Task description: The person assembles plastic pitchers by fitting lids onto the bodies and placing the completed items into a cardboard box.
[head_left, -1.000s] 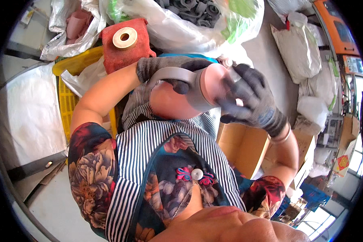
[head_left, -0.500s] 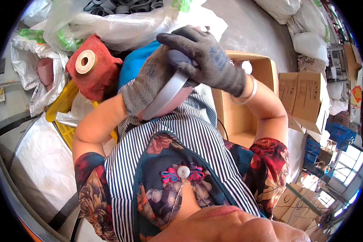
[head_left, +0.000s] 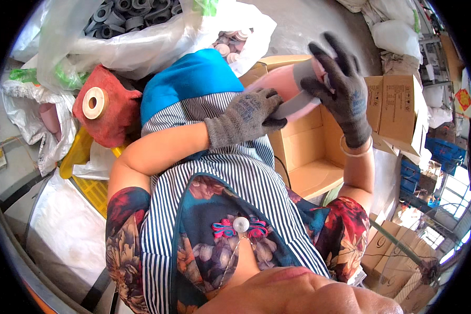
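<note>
The pink jug (head_left: 271, 82), blurred, tilts above the open box (head_left: 319, 144) right of centre, the left hand (head_left: 245, 115) closed on its grey handle (head_left: 294, 107), seemingly to steady it, while the right hand (head_left: 346, 97) spreads round the top end, its hold too blurred to tell. Jug and hands hide part of the box's upper side, and its left wall stands just beside the striped apron (head_left: 204, 180). Upper left, grey rings (head_left: 132, 22) bulge from a bag (head_left: 165, 42) near pinkish caps (head_left: 223, 50); below sit a red cloth (head_left: 115, 123) bearing a white ring (head_left: 101, 106) and a yellow crate (head_left: 92, 192).
</note>
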Action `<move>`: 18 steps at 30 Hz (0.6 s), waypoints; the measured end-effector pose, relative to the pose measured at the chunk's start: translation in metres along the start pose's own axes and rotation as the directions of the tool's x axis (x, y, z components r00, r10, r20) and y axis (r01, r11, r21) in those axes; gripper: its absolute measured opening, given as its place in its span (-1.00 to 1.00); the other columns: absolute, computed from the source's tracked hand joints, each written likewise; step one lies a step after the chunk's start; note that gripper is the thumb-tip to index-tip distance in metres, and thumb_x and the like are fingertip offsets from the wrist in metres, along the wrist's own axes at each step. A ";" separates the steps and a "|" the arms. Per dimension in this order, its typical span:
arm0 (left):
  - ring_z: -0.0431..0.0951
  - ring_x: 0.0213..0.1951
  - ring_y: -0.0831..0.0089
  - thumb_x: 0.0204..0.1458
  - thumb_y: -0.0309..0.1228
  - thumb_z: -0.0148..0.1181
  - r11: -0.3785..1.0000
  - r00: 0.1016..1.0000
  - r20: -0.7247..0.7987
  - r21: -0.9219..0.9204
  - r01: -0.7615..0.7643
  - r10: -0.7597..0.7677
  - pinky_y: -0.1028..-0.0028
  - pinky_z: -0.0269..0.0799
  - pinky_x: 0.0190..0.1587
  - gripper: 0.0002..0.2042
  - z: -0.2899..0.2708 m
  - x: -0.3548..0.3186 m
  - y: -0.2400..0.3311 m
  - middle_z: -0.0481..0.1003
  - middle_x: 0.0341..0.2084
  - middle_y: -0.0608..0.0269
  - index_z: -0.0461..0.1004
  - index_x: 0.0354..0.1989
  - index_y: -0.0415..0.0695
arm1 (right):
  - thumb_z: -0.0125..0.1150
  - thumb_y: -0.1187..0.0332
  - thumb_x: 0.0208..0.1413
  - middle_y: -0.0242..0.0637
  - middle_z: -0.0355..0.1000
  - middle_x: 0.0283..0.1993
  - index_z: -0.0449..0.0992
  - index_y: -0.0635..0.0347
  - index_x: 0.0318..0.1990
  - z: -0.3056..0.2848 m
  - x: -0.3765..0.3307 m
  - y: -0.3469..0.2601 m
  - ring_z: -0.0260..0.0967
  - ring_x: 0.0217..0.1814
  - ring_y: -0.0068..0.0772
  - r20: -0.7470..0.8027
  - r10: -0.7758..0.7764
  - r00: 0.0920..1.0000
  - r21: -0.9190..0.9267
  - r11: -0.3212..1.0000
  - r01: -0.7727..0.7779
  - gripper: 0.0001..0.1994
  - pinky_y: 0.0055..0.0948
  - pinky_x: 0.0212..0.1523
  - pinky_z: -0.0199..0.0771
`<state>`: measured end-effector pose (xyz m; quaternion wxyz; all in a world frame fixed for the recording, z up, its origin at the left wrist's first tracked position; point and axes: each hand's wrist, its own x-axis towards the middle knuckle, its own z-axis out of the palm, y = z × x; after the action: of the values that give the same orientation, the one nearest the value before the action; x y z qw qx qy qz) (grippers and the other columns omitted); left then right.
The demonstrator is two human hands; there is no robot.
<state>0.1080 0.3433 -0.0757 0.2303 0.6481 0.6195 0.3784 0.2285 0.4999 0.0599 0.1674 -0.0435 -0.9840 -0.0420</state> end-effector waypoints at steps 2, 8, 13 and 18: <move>0.47 -0.12 0.08 -0.03 -0.05 0.27 0.999 0.998 -0.068 0.039 0.015 -0.012 0.14 0.44 -0.13 -0.59 0.015 -0.002 -0.013 0.45 -0.21 0.11 0.48 -0.22 -0.15 | 0.29 0.31 0.11 -0.16 0.51 -0.23 0.57 0.16 -0.12 -0.005 -0.019 -0.012 0.48 -0.18 -0.29 -0.147 0.404 0.903 0.236 0.901 -0.364 -0.79 -0.44 -0.23 0.48; 0.50 -0.19 0.31 -0.01 -0.04 0.19 0.910 0.983 0.137 0.381 -0.165 0.121 0.31 0.50 -0.30 -0.69 0.058 0.007 0.013 0.44 -0.29 0.25 0.50 -0.30 -0.03 | 0.33 0.18 0.12 -0.34 0.28 -0.71 0.54 0.30 -0.41 0.025 -0.079 -0.026 0.23 -0.63 -0.62 0.407 0.745 0.529 0.310 0.432 -0.847 -0.69 -0.47 -0.53 0.32; 0.50 -0.22 0.36 -0.03 -0.09 0.19 0.830 0.938 0.145 0.436 -0.347 0.316 0.35 0.49 -0.31 -0.71 0.085 0.008 0.005 0.45 -0.31 0.26 0.53 -0.34 -0.06 | 0.35 0.22 0.11 -0.40 0.32 -0.65 0.39 0.20 -0.46 0.068 -0.139 -0.036 0.24 -0.66 -0.66 0.457 0.817 0.351 0.370 0.184 -0.911 -0.70 -0.54 -0.59 0.28; 0.49 -0.18 0.34 -0.04 -0.02 0.20 0.851 0.846 0.363 0.207 -0.482 0.390 0.35 0.50 -0.25 -0.60 0.088 0.021 0.011 0.47 -0.19 0.21 0.53 -0.21 -0.10 | 0.28 0.36 0.15 -0.51 0.34 -0.52 0.33 0.08 -0.39 0.086 -0.185 -0.040 0.12 -0.64 -0.72 0.586 0.804 0.105 0.682 -0.419 -0.600 -0.80 -0.65 -0.64 0.12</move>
<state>0.1818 0.3773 -0.1166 0.1330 0.8503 0.4591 0.2203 0.3707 0.4551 -0.0854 0.2355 -0.5828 -0.4985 0.5970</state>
